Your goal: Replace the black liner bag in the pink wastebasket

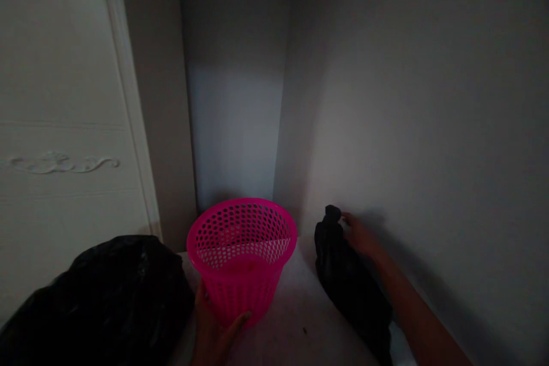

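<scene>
A bright pink plastic basket with round holes stands upright on a pale surface, and its inside looks bare. My left hand grips the basket's lower near side, thumb on the front and fingers at its left. To the right, a long black plastic bag leans along the wall side, its top gathered into a narrow neck. My right hand holds the bag just below that neck; some of its fingers are hidden behind the plastic.
A large, bulky black bag fills the lower left. The pale surface bears a small dark speck. A grey wall rises close on the right, meeting another in a corner behind the basket. A white panel with scroll moulding stands left.
</scene>
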The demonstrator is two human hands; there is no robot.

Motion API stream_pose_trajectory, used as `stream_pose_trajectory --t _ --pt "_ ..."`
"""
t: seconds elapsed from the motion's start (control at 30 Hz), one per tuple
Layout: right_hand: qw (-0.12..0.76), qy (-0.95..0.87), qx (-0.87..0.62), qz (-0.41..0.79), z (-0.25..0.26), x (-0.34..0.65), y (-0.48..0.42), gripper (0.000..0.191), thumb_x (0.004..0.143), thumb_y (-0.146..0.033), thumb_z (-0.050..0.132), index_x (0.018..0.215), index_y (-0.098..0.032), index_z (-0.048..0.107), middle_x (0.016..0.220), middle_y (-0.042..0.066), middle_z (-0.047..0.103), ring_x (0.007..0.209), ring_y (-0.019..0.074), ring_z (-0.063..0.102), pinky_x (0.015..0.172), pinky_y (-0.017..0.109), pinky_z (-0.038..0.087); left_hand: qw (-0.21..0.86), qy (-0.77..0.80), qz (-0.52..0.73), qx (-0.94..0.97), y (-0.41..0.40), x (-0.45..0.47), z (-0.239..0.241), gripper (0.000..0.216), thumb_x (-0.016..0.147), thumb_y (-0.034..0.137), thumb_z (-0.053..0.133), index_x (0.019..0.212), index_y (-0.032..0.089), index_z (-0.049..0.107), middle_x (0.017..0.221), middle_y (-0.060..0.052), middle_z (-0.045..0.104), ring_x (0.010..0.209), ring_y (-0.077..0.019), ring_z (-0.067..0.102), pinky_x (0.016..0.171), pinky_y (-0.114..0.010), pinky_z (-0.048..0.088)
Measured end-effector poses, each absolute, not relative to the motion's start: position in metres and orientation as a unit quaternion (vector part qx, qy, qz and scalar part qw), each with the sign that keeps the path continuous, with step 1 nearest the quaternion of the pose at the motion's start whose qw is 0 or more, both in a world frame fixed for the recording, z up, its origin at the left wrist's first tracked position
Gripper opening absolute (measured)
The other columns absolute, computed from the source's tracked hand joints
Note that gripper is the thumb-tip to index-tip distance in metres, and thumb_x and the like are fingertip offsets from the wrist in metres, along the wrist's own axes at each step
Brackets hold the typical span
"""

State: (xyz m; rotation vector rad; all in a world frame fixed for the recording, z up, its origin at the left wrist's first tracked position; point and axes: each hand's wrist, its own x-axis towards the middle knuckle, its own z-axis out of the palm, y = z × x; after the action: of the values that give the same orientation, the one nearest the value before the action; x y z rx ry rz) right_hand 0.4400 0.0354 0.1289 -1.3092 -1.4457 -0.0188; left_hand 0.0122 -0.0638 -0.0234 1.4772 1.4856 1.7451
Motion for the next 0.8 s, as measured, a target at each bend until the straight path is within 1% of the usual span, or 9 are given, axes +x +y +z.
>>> stream_pose_trajectory --t 0.1,0.17,0.27,0.37,0.47,0.57,0.63,0.7,0.8 --pt "0.597 -0.59 -0.543 -0.021 0.124 0.404 0.012 0.032 0.087 -0.031 0.064 0.116 -0.022 0.075 0.119 0.013 0.075 0.113 0.0296 0.07 0.108 0.053 0.052 0.195 0.538 0.625 0.531 -0.064 0.013 -0.024 0.129 0.064 0.055 0.091 0.166 0.02 0.02 0.162 -0.022 0.038 0.15 -0.0491 0.042 0.123 -0.074 0.034" --pt "0.642 -0.576 -0.502 0.059 0.106 0.364 -0.001 0.031 0.096 -0.038 0.059 0.12 -0.023 0.072 0.121 0.012 0.075 0.112 0.0273 0.07 0.105 0.048 0.054 0.205 0.533 0.621 0.537 -0.065 0.013 -0.022 0.128 0.065 0.055 0.091 0.166 0.021 0.018 0.163 -0.021 0.037 0.15 -0.0485 0.043 0.122 -0.073 0.037" --pt "0.673 -0.523 -0.478 0.212 0.064 0.304 -0.007 0.051 0.097 -0.052 0.063 0.139 -0.025 0.062 0.134 0.012 0.07 0.121 0.0287 0.068 0.104 0.046 0.056 0.231 0.522 0.622 0.537 -0.069 0.012 -0.015 0.13 0.067 0.053 0.091 0.167 0.024 0.014 0.166 -0.02 0.034 0.153 -0.0462 0.04 0.124 -0.07 0.037" --pt "0.671 -0.497 -0.464 0.296 0.018 0.266 -0.004 0.057 0.095 -0.062 0.063 0.14 -0.026 0.065 0.143 0.014 0.067 0.128 0.0337 0.065 0.111 0.052 0.052 0.259 0.523 0.626 0.517 -0.073 0.01 -0.011 0.131 0.065 0.052 0.093 0.167 0.024 0.015 0.166 -0.02 0.036 0.155 -0.0451 0.038 0.126 -0.066 0.034" --pt "0.669 -0.508 -0.455 0.297 -0.014 0.254 -0.005 0.054 0.095 -0.065 0.063 0.134 -0.029 0.071 0.157 0.011 0.056 0.146 0.038 0.05 0.124 0.058 0.039 0.287 0.514 0.628 0.509 -0.074 0.009 -0.01 0.125 0.067 0.052 0.092 0.166 0.025 0.021 0.167 -0.019 0.038 0.156 -0.0453 0.037 0.127 -0.065 0.034" --pt "0.656 -0.529 -0.45 0.295 -0.027 0.255 -0.011 0.049 0.096 -0.065 0.062 0.132 -0.034 0.073 0.166 0.006 0.046 0.156 0.0379 0.037 0.131 0.059 0.029 0.304 0.504 0.629 0.508 -0.073 0.009 -0.011 0.12 0.069 0.051 0.091 0.165 0.027 0.023 0.168 -0.018 0.039 0.156 -0.0448 0.038 0.127 -0.064 0.035" --pt "0.658 -0.525 -0.452 0.297 -0.028 0.257 -0.015 0.048 0.093 -0.066 0.065 0.128 -0.034 0.075 0.164 0.007 0.046 0.153 0.0387 0.039 0.128 0.058 0.034 0.308 0.503 0.63 0.504 -0.072 0.009 -0.012 0.12 0.069 0.053 0.09 0.166 0.026 0.024 0.165 -0.018 0.044 0.153 -0.0446 0.044 0.125 -0.063 0.039" --pt "0.658 -0.518 -0.448 0.314 -0.026 0.255 -0.018 0.046 0.09 -0.065 0.069 0.122 -0.033 0.077 0.155 0.01 0.054 0.145 0.0389 0.05 0.122 0.056 0.045 0.309 0.507 0.625 0.507 -0.07 0.009 -0.015 0.121 0.069 0.055 0.09 0.165 0.024 0.025 0.162 -0.019 0.047 0.15 -0.0447 0.047 0.123 -0.062 0.042" --pt "0.642 -0.522 -0.394 0.4 -0.021 0.249 -0.02 0.046 0.09 -0.057 0.072 0.13 -0.034 0.072 0.14 0.01 0.067 0.13 0.0355 0.064 0.113 0.054 0.052 0.308 0.517 0.615 0.509 -0.069 0.006 -0.021 0.121 0.069 0.054 0.09 0.165 0.023 0.024 0.164 -0.02 0.044 0.15 -0.0447 0.047 0.123 -0.063 0.041"
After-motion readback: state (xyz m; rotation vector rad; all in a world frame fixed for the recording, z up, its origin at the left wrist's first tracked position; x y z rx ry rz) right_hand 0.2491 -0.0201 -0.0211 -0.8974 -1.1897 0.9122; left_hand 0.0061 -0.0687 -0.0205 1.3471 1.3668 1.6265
